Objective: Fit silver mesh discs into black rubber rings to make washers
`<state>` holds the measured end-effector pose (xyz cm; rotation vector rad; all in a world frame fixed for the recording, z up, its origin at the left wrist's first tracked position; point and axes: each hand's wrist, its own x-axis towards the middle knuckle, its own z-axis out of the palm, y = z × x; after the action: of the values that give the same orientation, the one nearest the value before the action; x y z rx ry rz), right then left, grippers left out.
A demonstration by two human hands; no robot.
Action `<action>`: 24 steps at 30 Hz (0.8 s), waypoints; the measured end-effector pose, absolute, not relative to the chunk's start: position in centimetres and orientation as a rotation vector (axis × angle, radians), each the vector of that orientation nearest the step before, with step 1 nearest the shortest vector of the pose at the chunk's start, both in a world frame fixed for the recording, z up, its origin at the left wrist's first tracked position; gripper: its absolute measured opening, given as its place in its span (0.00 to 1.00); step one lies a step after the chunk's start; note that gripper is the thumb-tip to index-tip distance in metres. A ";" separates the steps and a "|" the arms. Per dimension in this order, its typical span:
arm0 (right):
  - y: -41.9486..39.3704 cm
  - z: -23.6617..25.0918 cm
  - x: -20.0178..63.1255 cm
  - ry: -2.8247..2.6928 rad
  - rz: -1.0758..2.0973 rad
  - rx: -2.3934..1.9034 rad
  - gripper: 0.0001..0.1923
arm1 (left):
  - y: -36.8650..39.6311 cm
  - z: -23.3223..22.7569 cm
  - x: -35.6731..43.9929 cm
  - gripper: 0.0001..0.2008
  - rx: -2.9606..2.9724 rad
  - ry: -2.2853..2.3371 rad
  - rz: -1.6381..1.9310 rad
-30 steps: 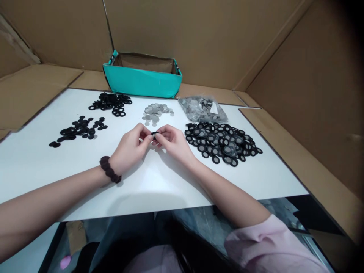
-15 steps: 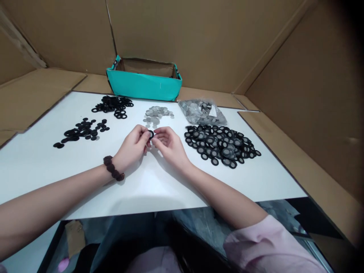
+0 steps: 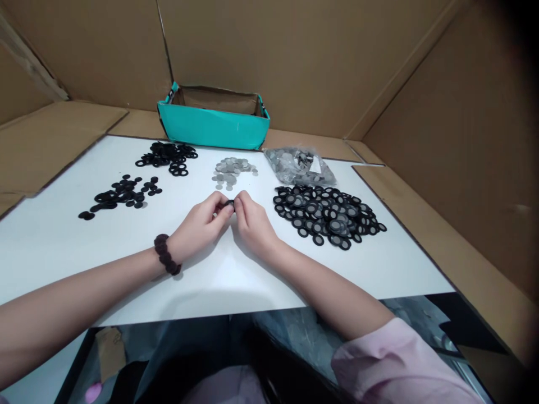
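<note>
Head view, looking down: the left hand (image 3: pixel 201 224) and right hand (image 3: pixel 249 220) meet fingertip to fingertip above a white table (image 3: pixel 219 280), both pinching one small black ring (image 3: pixel 228 203) between them (mostly hidden by fingers). A dark beaded bracelet (image 3: pixel 167 254) circles the left wrist. Just right lies a heap of black rings with grey centres (image 3: pixel 328 215). Farther back sit grey discs (image 3: pixel 231 170), a clear bag (image 3: pixel 300 164), two black piles (image 3: pixel 120 195) and a teal box (image 3: pixel 214 122).
</note>
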<state>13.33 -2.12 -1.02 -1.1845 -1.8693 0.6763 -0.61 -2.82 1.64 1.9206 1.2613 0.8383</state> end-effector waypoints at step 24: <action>-3.3 -0.1 12.7 -1.671 0.958 -0.863 0.17 | -4.0 1.2 -0.1 0.13 1.844 1.044 1.166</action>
<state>12.73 -3.33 -0.07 -0.8629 -1.6709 0.9583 -0.13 -3.96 1.18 1.8440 1.0444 1.1658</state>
